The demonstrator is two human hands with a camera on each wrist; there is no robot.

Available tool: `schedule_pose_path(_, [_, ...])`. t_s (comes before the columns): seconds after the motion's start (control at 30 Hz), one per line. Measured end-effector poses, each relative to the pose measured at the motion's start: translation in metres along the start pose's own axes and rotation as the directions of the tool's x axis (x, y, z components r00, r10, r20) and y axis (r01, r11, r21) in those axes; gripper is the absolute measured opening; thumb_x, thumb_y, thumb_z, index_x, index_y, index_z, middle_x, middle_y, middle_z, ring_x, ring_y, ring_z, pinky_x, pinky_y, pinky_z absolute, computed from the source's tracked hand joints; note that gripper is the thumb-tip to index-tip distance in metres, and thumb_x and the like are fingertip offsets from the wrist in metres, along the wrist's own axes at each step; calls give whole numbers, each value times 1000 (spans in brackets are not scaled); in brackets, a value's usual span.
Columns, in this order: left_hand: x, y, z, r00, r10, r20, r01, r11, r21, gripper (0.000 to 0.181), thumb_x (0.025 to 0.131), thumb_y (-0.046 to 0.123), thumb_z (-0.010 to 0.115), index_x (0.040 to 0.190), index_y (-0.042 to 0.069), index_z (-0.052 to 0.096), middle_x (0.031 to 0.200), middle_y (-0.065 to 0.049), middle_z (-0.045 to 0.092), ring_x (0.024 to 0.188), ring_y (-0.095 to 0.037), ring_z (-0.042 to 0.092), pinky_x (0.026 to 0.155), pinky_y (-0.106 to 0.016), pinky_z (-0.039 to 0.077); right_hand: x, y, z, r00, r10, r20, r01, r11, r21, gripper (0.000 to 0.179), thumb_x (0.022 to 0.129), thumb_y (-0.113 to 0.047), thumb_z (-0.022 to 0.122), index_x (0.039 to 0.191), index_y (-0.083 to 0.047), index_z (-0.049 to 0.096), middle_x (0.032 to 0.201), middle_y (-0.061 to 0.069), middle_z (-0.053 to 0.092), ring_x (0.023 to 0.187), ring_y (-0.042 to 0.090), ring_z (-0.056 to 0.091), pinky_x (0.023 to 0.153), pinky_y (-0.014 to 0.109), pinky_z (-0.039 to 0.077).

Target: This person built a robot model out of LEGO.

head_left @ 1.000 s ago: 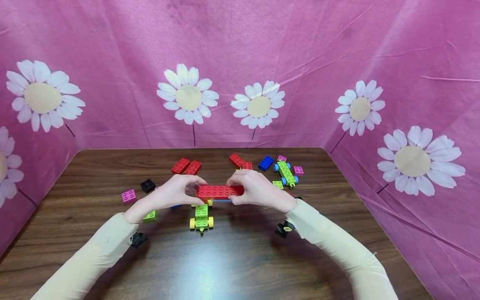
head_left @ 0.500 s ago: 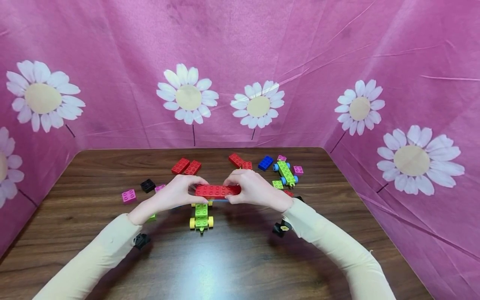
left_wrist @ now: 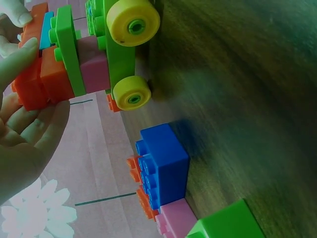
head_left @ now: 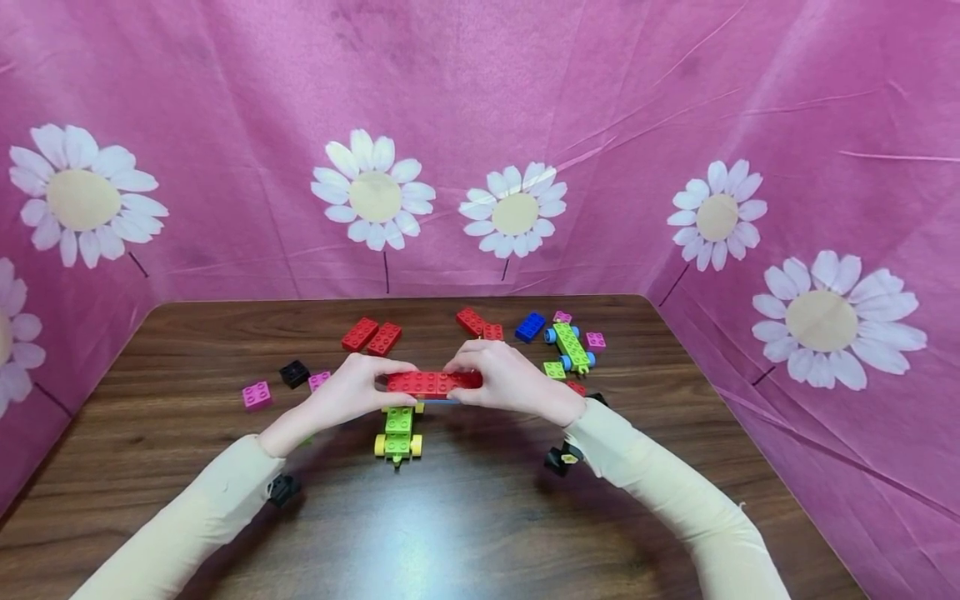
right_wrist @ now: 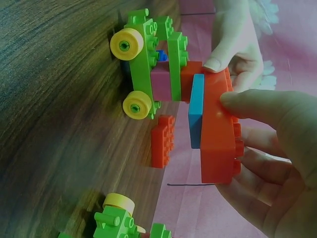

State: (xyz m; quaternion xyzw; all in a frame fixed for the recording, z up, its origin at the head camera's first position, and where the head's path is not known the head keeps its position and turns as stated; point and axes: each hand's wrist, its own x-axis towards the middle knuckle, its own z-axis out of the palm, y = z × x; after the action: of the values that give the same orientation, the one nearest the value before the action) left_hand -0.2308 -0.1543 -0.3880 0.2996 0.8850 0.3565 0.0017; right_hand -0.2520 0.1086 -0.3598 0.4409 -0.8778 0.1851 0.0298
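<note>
A row of red toy bricks (head_left: pixel 420 383) tops a stack on a green wheeled base (head_left: pixel 397 442) with yellow wheels, at mid-table. My left hand (head_left: pixel 356 385) grips the row's left end, thumb on the near side. At its other end, my right hand (head_left: pixel 495 379) pinches the red brick (right_wrist: pixel 218 134) between thumb and fingers. Beneath the row's right part, a thin blue brick (right_wrist: pixel 196 111) sticks out sideways past the base. Lower in the stack come a red brick (right_wrist: pixel 190 79), a flat green piece (right_wrist: pixel 176 64) and a pink brick (right_wrist: pixel 161 82).
Loose red bricks (head_left: pixel 360 333) lie at the back. On the left are a black brick (head_left: pixel 295 373) and a pink brick (head_left: pixel 257 395). To the right stand a blue brick (head_left: pixel 531 327) and a blue-wheeled green base (head_left: pixel 572 346). Another yellow-wheeled piece (right_wrist: pixel 116 218) shows beyond my right hand.
Both hands and the red row have shifted slightly left. The yellow-wheeled base has moved a little left with them, and my hands keep their hold.
</note>
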Motion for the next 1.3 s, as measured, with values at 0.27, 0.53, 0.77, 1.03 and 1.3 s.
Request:
schedule_pose_path(0.27, [-1, -1, 1, 1000, 2, -18, -2, 1000, 15, 34, 83, 31, 80, 114, 18, 74, 90, 6, 73, 57, -2, 34, 52, -17, 30, -3, 4, -4, 999, -27, -36, 27, 999, -25, 33, 85, -37, 78, 110, -17, 75, 103, -3, 72, 88, 9, 64, 74, 22, 55])
schedule_pose_path(0.53, [-2, -1, 1, 1000, 0, -27, 0, 1000, -3, 37, 83, 29, 80, 116, 15, 73, 96, 2, 75, 55, 1, 27, 52, -18, 28, -5, 27, -22, 987, 46, -155, -49, 999, -12, 25, 91, -32, 72, 107, -12, 75, 99, 1, 72, 72, 7, 59, 63, 22, 52])
schedule_pose_path(0.77, [-2, -2, 2, 999, 8, -40, -8, 1000, 7, 37, 82, 29, 81, 115, 14, 73, 93, 2, 75, 56, -1, 27, 51, -18, 27, -8, 68, -24, 971, 154, -185, -148, 988, 46, 24, 92, -21, 70, 109, -5, 74, 100, 10, 71, 79, 24, 64, 67, 28, 49])
schedule_pose_path(1.03, [-3, -3, 4, 999, 3, -48, -2, 1000, 9, 38, 82, 30, 81, 116, 14, 73, 88, 5, 73, 58, -2, 32, 54, -18, 33, -5, 100, -12, 964, 251, -91, -245, 967, 74, 34, 91, -21, 71, 120, -2, 68, 114, 14, 71, 97, 27, 67, 85, 42, 56])
schedule_pose_path(1.3, [-2, -4, 5, 997, 38, -72, -37, 999, 24, 37, 82, 29, 81, 115, 13, 73, 86, 5, 73, 62, 0, 40, 57, -17, 38, -2, 106, -5, 964, 266, -12, -264, 963, 58, 35, 92, -21, 71, 121, -2, 68, 111, 12, 73, 100, 24, 69, 86, 41, 57])
